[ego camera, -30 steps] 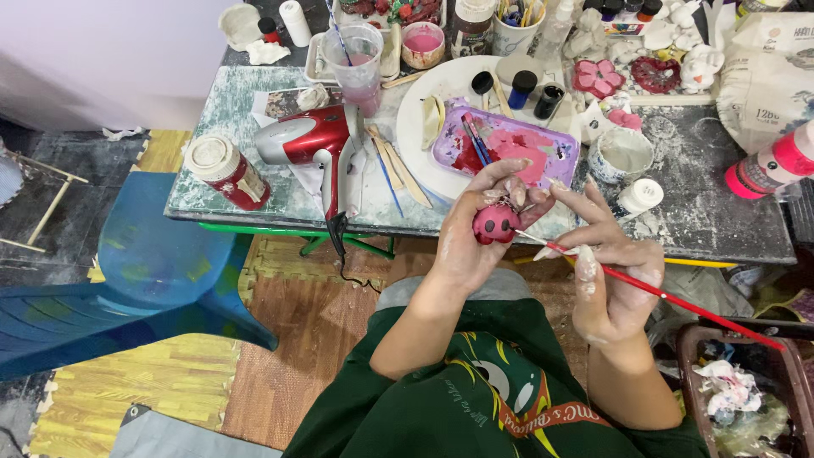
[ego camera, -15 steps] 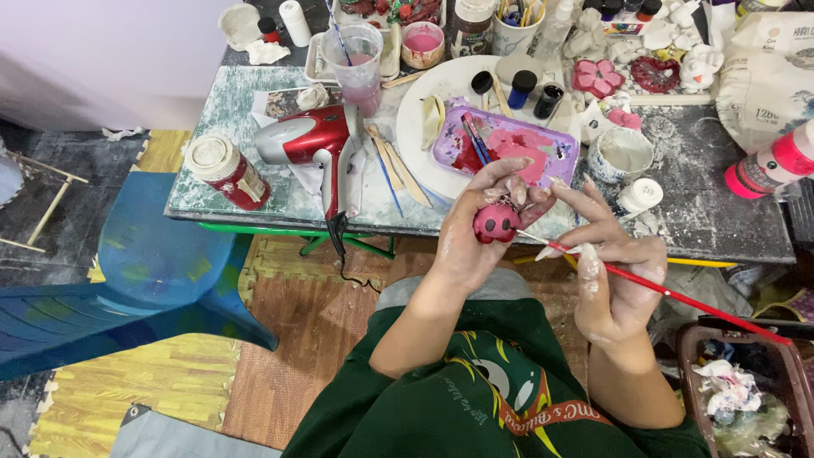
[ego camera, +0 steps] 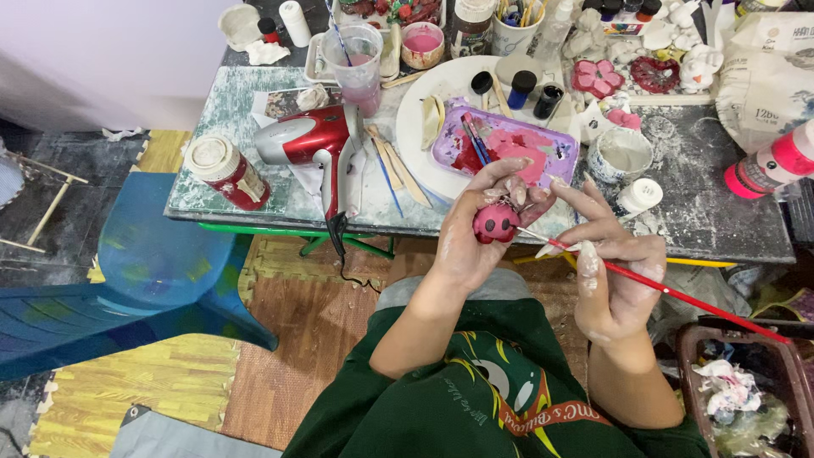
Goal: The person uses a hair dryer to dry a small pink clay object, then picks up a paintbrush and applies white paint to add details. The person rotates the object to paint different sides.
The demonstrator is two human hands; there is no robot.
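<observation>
Pink ball-shaped figurine (ego camera: 495, 223), dotted with dark spots, sits pinched in the fingertips of the left hand (ego camera: 475, 233), held up in front of the table edge, above the person's lap. That hand curls closed around it, with paint smears and pale dust on the fingers. Just beside it, the right hand (ego camera: 612, 276) grips a thin red-handled paintbrush (ego camera: 670, 291); the index finger and thumb are narrowed on the handle near the bristle end, and the tip touches or nearly touches the figurine's right side, while the long handle slants away to the lower right. Directly behind the figurine, on the table (ego camera: 721, 212), lies a purple palette (ego camera: 543, 144) smeared with pink and red paint, resting on a white round plate (ego camera: 441, 93). To the left of the plate lies a red and silver hair dryer (ego camera: 314, 140), and further left a red can with a white lid (ego camera: 225, 172). A small white cup (ego camera: 623, 154) stands right of the palette. A blue plastic chair (ego camera: 153, 263) stands on the floor at left.
</observation>
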